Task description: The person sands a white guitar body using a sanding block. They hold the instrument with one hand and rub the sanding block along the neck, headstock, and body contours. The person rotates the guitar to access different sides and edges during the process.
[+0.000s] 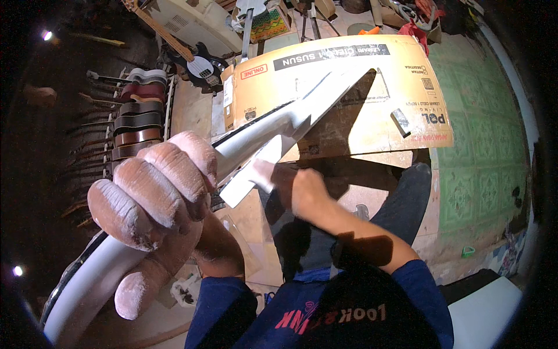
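Observation:
A long white guitar neck slants from the lower left up to the far middle, with a dark strip along one edge. My left hand, dusted with white powder, is wrapped round it with fingers closed. My right hand, blurred by motion, is closed on a pale flat strip, which looks like folded sandpaper. That strip lies against or close to the neck's underside; exact contact is hard to tell.
A flattened cardboard box spreads ahead, over or near my knees. Several guitar bodies stand in a rack at the left. An electric guitar leans farther back. Green floor tiles lie at the right, a white panel at lower right.

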A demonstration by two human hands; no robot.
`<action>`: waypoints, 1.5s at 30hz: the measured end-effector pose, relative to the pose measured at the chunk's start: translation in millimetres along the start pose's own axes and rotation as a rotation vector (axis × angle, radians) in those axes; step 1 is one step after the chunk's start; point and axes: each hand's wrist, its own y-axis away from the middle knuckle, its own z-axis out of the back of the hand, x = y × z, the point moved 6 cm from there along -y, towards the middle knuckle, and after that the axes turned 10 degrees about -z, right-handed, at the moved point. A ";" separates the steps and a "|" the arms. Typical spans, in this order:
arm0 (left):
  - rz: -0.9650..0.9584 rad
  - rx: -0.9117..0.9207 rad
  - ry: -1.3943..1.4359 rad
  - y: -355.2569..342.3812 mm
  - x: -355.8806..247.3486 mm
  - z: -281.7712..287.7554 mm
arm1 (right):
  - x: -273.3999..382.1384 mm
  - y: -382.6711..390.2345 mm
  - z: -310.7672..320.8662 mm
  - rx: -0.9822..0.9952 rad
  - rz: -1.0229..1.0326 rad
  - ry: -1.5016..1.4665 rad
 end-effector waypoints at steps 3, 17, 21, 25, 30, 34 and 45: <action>0.005 -0.021 0.013 -1.2 -4.5 -2.2 | -7.1 2.7 8.0 -0.087 -0.026 -0.112; 0.037 0.065 0.015 -5.1 -1.8 -2.4 | 2.5 1.5 16.8 -0.246 0.034 -0.129; 0.037 0.047 -0.009 -6.7 -1.9 0.9 | 1.3 11.5 -9.1 -0.259 0.072 -0.087; 0.031 0.032 -0.016 -5.2 -2.3 -5.5 | -4.5 6.3 -14.1 -0.280 0.055 0.000; 0.029 0.006 -0.011 -8.4 2.1 -0.1 | 15.3 25.8 18.1 -0.178 0.037 0.020; 0.016 0.021 0.005 -10.0 4.7 -8.8 | -0.7 4.6 10.7 -0.278 0.055 -0.033; 0.019 0.065 0.008 -10.8 6.3 -6.8 | 11.3 2.3 23.0 -0.262 0.065 -0.081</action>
